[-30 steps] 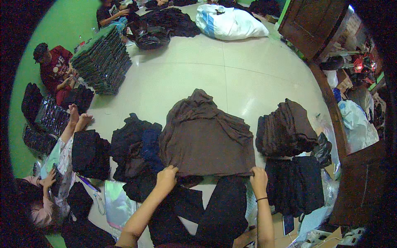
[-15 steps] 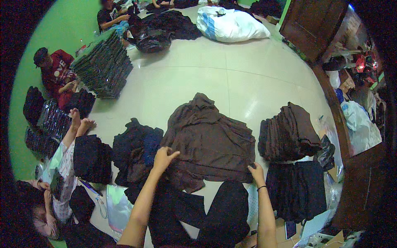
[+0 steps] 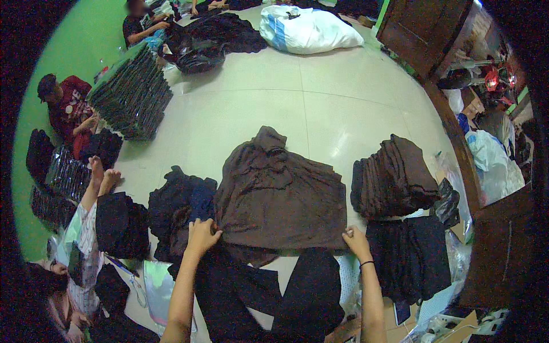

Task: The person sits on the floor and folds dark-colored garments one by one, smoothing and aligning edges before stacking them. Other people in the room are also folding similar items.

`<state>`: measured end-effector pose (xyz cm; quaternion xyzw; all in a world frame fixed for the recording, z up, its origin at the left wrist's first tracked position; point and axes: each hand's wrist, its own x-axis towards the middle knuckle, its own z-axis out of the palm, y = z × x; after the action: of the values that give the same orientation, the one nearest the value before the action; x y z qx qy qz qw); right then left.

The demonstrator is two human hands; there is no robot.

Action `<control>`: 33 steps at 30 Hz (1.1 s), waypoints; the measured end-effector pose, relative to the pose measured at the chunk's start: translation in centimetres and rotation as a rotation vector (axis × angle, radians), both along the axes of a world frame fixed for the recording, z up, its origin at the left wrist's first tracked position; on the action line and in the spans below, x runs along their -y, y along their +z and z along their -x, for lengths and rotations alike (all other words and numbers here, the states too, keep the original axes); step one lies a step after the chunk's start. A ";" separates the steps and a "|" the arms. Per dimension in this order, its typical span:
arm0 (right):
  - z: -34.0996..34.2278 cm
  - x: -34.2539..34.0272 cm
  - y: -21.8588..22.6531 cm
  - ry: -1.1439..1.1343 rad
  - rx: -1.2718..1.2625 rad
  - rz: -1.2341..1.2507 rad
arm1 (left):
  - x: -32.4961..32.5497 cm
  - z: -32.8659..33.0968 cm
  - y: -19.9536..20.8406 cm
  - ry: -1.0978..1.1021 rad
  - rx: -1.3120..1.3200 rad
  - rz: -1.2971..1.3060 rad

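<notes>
A dark brown cloth garment (image 3: 280, 206) lies spread on the floor in front of me, wrinkled toward its far end and flatter near me. At its near left corner my left hand (image 3: 202, 235) is closed, fingers pinching the edge. My right hand (image 3: 357, 241) pinches the near right corner, with a dark band around that wrist. Between my forearms, black trouser legs (image 3: 309, 291) stretch toward me. More brown fabric (image 3: 251, 255) peeks out under the garment's near edge. Left of it sits a heap of dark clothes (image 3: 177, 197), partly blue.
To the right stand a folded brown stack (image 3: 392, 180) and a black stack (image 3: 409, 257). A black pile (image 3: 121, 226) lies left, near a seated person's feet (image 3: 103, 174). Packed bundles (image 3: 134, 94) and a white sack (image 3: 309, 31) are farther off. Other people sit along the left.
My left hand has moved from over the cloth to its near left corner and closed there. The garment's near edge is now stretched straighter between both hands. The view has shifted slightly.
</notes>
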<state>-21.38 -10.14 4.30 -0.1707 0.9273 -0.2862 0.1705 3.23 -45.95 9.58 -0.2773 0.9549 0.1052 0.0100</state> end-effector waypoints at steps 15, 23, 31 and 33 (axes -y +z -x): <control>7.3 5.0 -0.9 0.150 -0.344 -0.277 | 4.3 17.5 -8.6 -0.252 -0.361 0.030; 6.6 4.7 -2.2 0.252 -0.495 -0.022 | 3.2 20.1 -9.2 -0.261 -0.538 0.018; 5.3 4.4 0.0 0.223 -0.367 -0.055 | 1.5 20.9 -6.8 -0.047 -0.549 -0.354; 3.8 3.8 0.2 0.164 -0.475 0.026 | 2.2 18.8 -5.5 0.039 -0.677 -0.714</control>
<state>-25.16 -13.92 4.53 -0.3101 0.9206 -0.2351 -0.0319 -15.53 -48.19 4.07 -0.2248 0.8035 0.5104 -0.2083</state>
